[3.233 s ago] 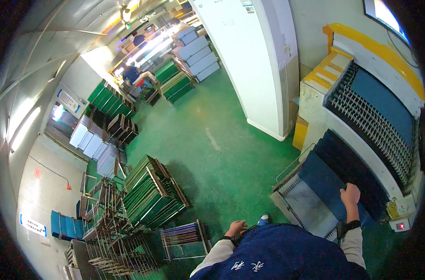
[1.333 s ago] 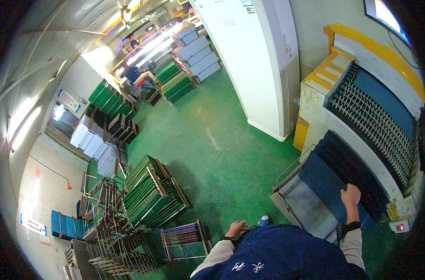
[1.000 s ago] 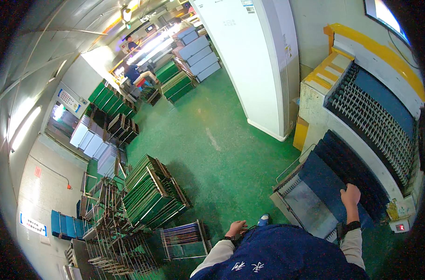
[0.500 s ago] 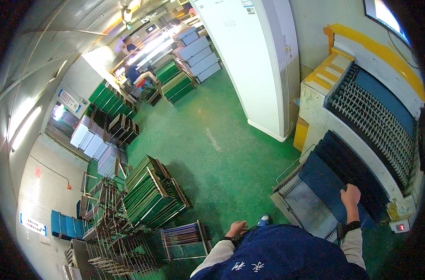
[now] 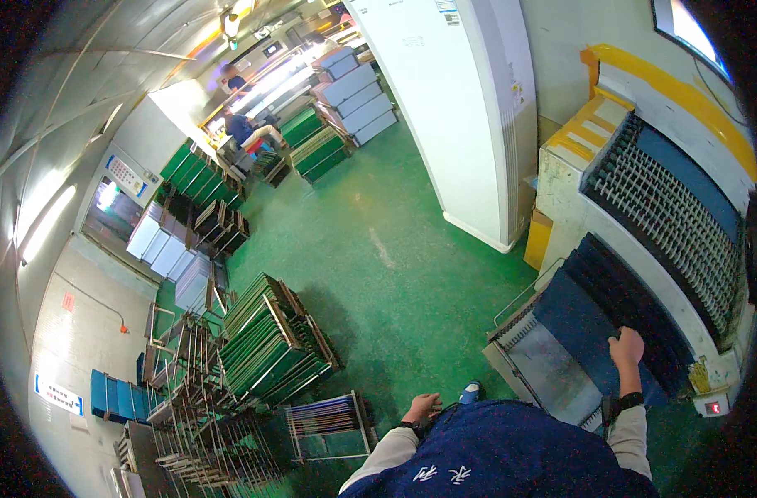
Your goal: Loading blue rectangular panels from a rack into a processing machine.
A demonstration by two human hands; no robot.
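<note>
My right hand [image 5: 626, 347] is closed on the outer edge of a dark blue flat panel [image 5: 573, 319]. This panel stands tilted in a metal rack [image 5: 553, 365] with slotted, comb-like sides. Several more dark panels [image 5: 615, 286] lean close together just beyond it, below the roller machine [image 5: 665, 220]. At my waist, away from the rack, my left hand [image 5: 424, 407] hangs with its fingers curled in, and nothing shows in them.
A tall white cabinet [image 5: 453, 108] stands ahead. Racks of green panels [image 5: 270, 349] and bare metal racks [image 5: 204, 423] crowd the left, with a small rack of thin boards [image 5: 324, 417] nearer me. Green floor [image 5: 370, 307] runs between. Two people [image 5: 244, 129] are far off at a lit bench.
The view has shifted very slightly. Both hands keep their places, the right one still on the panel's edge.
</note>
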